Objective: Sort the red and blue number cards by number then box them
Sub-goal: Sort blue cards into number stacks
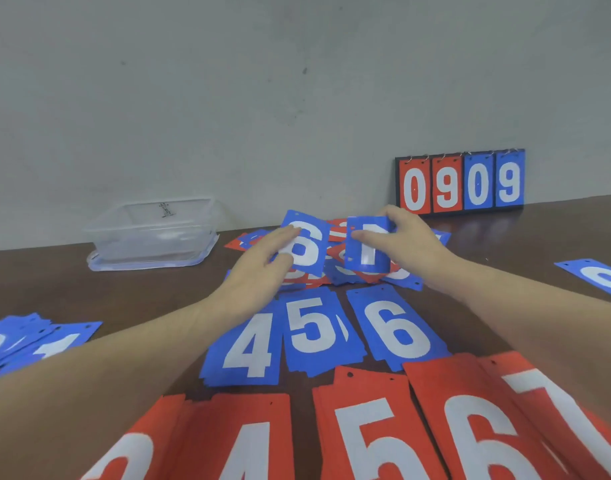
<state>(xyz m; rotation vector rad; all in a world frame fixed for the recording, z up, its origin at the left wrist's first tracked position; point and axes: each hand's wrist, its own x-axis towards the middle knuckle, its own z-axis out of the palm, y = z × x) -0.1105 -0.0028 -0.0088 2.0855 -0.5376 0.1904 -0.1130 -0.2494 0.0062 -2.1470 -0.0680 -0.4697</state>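
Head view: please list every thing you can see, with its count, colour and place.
Blue sorted piles: three, showing 4, 5, 6, table centre.
Red sorted piles: at least four, showing 4, 5, 6, 7 and one partly cut off, near edge.
Unsorted heap: one, red and blue mixed, under the hands.
Blue 6 card: one, in left hand.
Blue card: one, digit partly hidden, in right hand.
Blue cards: one spread, far left.
Blue card: one, right edge.
Plastic box: one, clear, on its lid, back left.
Scoreboard: one, red 09 and blue 09, against wall.
Table: one, dark brown.
Left hand: holds the 6.
Right hand: pinches its card.
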